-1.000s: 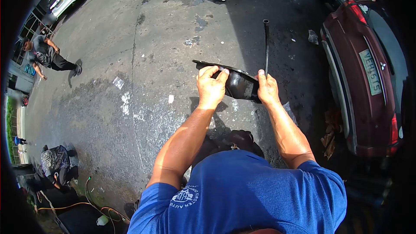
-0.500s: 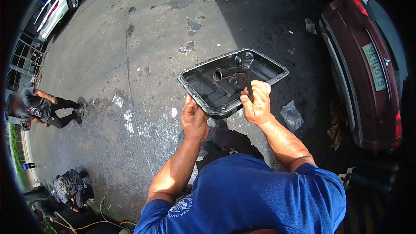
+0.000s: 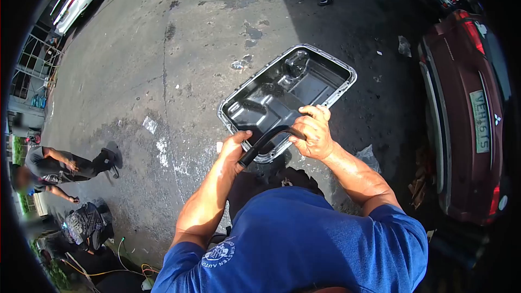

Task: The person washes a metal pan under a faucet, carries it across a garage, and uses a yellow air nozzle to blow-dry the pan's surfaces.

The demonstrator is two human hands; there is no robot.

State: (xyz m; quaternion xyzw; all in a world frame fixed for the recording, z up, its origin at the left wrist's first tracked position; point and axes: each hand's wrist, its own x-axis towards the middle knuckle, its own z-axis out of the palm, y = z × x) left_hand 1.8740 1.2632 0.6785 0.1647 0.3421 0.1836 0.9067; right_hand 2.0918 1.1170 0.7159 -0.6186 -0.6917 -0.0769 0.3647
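"Where's the black pan [image 3: 320, 78]?"
"Up over the ground [image 3: 201, 76]. The left hand [image 3: 234, 150], partly closed, holds its near edge."
"And the right hand [image 3: 315, 134]?"
"Curled around the bent pipe [image 3: 271, 135]."

The left hand [image 3: 232, 151] was gripping, its thumb pointing toward the right hand [image 3: 316, 133] and its other fingers mostly hidden beneath. The right hand, a little farther forward and apart from the left, was curled closed with its knuckles up and its thumb toward the left hand. Behind the hands, both bare forearms [image 3: 358, 176] slanted inward, elbows set wider apart than the wrists.
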